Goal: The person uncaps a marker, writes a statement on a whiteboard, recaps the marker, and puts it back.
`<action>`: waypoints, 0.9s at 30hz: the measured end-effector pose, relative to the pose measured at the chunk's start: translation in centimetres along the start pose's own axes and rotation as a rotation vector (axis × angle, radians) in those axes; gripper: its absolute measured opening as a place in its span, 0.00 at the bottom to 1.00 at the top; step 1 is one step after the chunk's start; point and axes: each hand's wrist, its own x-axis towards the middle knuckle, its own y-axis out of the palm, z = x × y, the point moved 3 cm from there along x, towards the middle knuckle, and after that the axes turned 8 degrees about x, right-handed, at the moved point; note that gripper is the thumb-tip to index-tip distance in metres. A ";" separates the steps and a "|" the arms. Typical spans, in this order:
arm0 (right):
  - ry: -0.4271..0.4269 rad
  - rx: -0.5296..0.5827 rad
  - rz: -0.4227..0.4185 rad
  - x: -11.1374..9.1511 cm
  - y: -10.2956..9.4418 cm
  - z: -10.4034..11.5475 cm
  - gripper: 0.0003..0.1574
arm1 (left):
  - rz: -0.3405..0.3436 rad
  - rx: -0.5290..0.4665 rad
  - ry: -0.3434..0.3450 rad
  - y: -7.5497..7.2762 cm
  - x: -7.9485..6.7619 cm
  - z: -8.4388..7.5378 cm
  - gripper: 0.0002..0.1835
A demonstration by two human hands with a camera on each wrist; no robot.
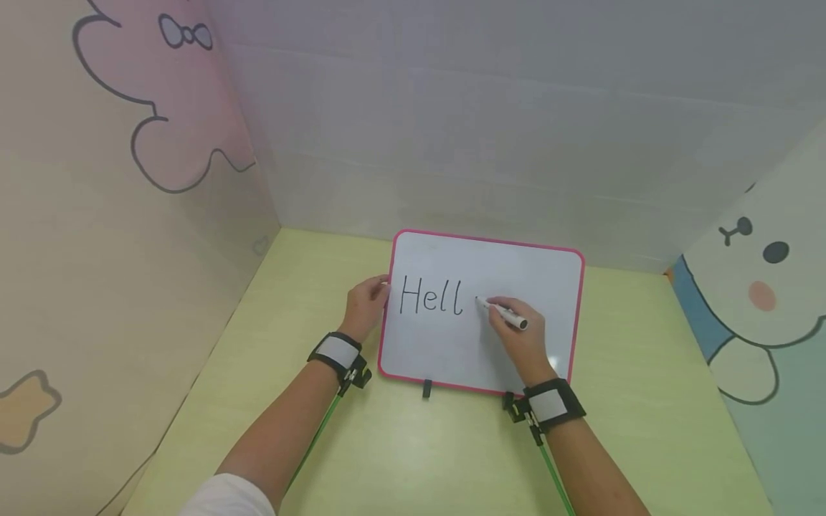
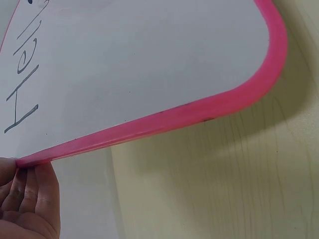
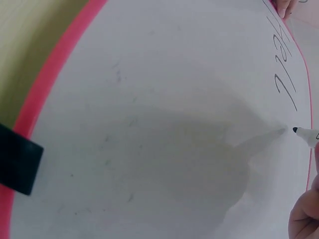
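A whiteboard [image 1: 426, 344] with a pink frame leans tilted on the table near the back wall. Black handwriting [image 1: 431, 295] reading "Hell" runs across its left half. My right hand [image 1: 521, 337] pinches a white marker [image 1: 510, 315] with a black tip and end, just right of the last letter. In the right wrist view the marker tip [image 3: 295, 130] is close to the board; whether it touches cannot be told. At the board's left edge my left hand [image 1: 366, 307] grips the pink frame [image 2: 114, 133], thumb on the front and fingers behind.
A small black clip or tab [image 1: 426, 389] sits on the board's lower edge. The pale yellow table [image 1: 413, 459] extends around the board. Walls with cartoon drawings [image 1: 768, 287] enclose it. Each wrist wears a strap [image 1: 553, 405] with a small camera and green cable.
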 end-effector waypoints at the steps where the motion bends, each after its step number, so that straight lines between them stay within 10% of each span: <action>1: 0.006 -0.001 0.003 0.0 0.0 -0.1 0.10 | 0.001 -0.003 0.002 0.0 0.0 0.0 0.18; 27: 0.094 -0.029 0.075 -0.2 0.0 -0.4 0.05 | -0.001 0.004 0.026 -0.1 -0.1 -0.2 0.18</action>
